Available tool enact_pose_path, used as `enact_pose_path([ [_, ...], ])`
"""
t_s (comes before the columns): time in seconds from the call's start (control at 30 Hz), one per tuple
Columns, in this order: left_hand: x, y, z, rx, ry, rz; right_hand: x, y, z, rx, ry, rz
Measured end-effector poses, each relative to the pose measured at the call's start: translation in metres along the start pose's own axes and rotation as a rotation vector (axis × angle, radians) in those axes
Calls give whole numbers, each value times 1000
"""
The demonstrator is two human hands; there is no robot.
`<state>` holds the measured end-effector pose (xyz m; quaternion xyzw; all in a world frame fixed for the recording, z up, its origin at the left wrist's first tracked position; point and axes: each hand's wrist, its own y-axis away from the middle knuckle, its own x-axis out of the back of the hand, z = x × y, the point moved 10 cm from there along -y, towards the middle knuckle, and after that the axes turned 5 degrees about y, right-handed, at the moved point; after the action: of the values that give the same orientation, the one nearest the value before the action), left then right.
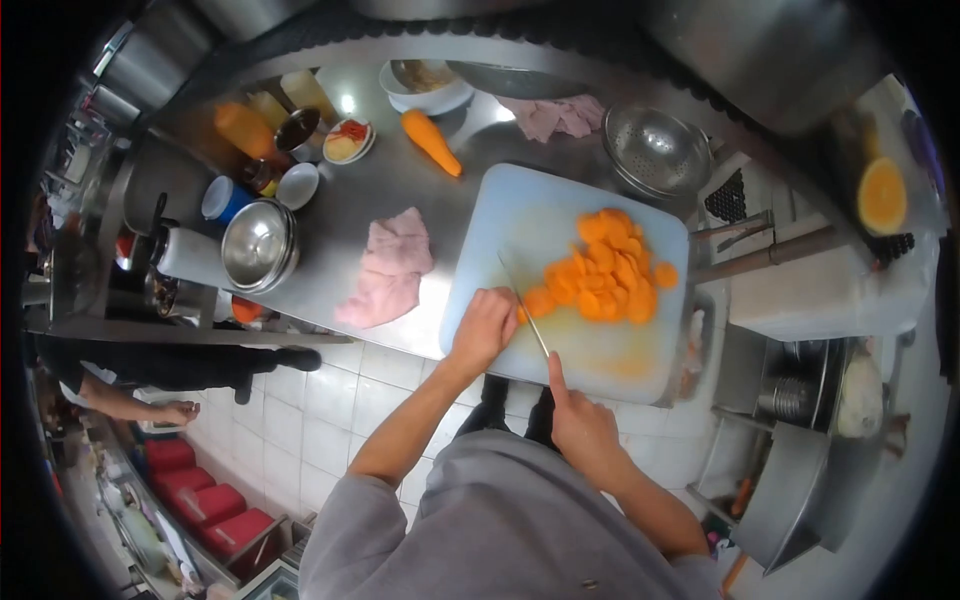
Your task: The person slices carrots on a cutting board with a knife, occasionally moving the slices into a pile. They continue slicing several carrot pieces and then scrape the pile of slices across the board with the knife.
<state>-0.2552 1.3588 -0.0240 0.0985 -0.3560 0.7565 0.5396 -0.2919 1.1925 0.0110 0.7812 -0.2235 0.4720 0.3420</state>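
My right hand (pixel 584 428) is closed round the handle of a knife (pixel 533 325), with the index finger stretched along it. The thin blade points away from me over a pale cutting board (pixel 480 237). Left of the blade, my left hand (pixel 485 325) is closed with curled fingertips on a carrot, of which only a bit of orange shows beside the knife. Most of that piece is hidden under the fingers. A heap of carrot slices (pixel 612 268) lies on the board, right of the blade.
A whole peeled carrot (pixel 432 142) and a pink cloth (pixel 388 268) lie on the steel counter (pixel 335 225). Stacked metal bowls (pixel 258 245) stand left, a colander (pixel 657 150) back right. Another person's arm (pixel 130 400) shows at far left. A shelf edge (pixel 420 58) crosses the back.
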Motion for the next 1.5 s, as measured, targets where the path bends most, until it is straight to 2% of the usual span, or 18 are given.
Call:
enact_pose_path([
  [0.17,2,1,3,-24,-39,9,1,30,-2,-44,-10,-115],
  [0.4,3,0,0,-18,-41,22,-18,13,3,-50,-67,-159],
  [0.6,4,2,-2,-3,-6,-7,-43,-44,8,-5,9,-14],
  [0.8,9,1,10,-68,39,-102,-47,-49,28,-40,-85,-15],
  [0.87,6,3,12,-72,0,-190,-42,-48,37,-24,-128,32],
  [0.97,5,9,6,-98,7,-186,-31,-45,57,-94,-129,46],
  [1.1,1,8,9,-129,-51,-139,-18,-24,49,-134,-144,38],
  [1.17,-1,9,7,-132,-59,-125,-11,-1,21,18,-82,85],
  [1.27,-2,6,9,-133,-58,-143,3,18,4,-34,-16,-15],
  [1.5,-3,5,7,-100,-16,-154,6,34,0,-37,29,-61],
])
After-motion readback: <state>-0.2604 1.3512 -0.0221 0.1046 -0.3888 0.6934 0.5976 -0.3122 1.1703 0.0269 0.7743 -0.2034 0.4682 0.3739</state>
